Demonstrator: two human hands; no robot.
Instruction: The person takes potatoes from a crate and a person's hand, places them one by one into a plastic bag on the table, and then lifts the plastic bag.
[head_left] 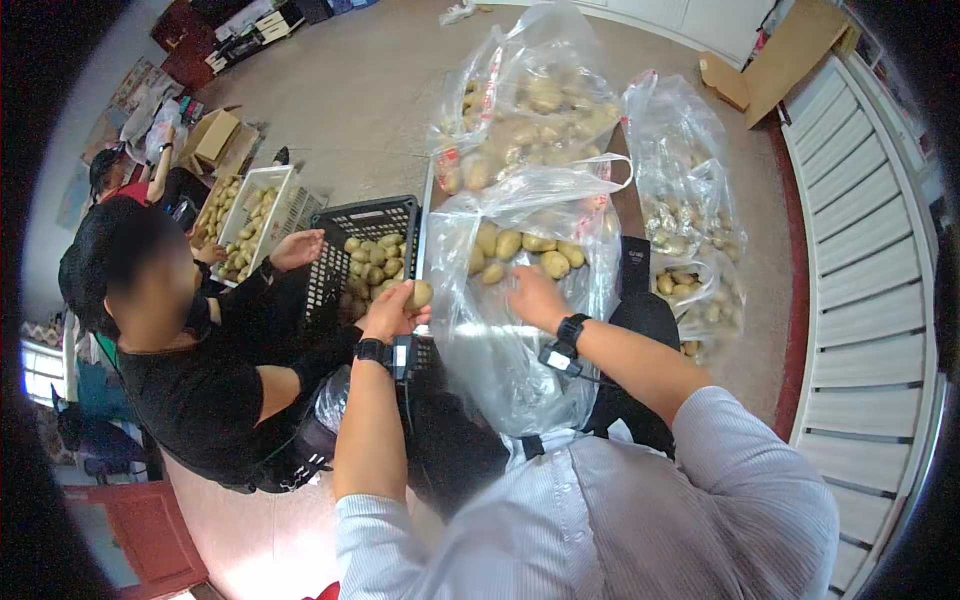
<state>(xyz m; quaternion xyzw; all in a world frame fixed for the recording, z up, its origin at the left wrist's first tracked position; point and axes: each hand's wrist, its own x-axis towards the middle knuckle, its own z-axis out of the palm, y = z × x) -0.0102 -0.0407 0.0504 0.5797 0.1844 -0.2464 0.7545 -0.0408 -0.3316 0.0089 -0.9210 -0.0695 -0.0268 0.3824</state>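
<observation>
My left hand (pixel 388 316) holds a potato (pixel 419 294) between thumb and fingers, beside the near right corner of a black crate (pixel 368 212) with several potatoes in it. Inside the opening of a clear plastic bag (pixel 465 335), my right hand (pixel 537 298) reaches to the potatoes (pixel 508 244). Its fingers point down and left, and their tips are partly hidden, so what they grip, if anything, cannot be made out. Both wrists carry black straps with small devices.
At the left a person in black (pixel 190 370) reaches a hand toward the crate. Behind them are a white crate (pixel 284 185) of potatoes and another person. More potato bags (pixel 540 100) stand ahead and at the right (pixel 690 170), near a white radiator (pixel 860 270).
</observation>
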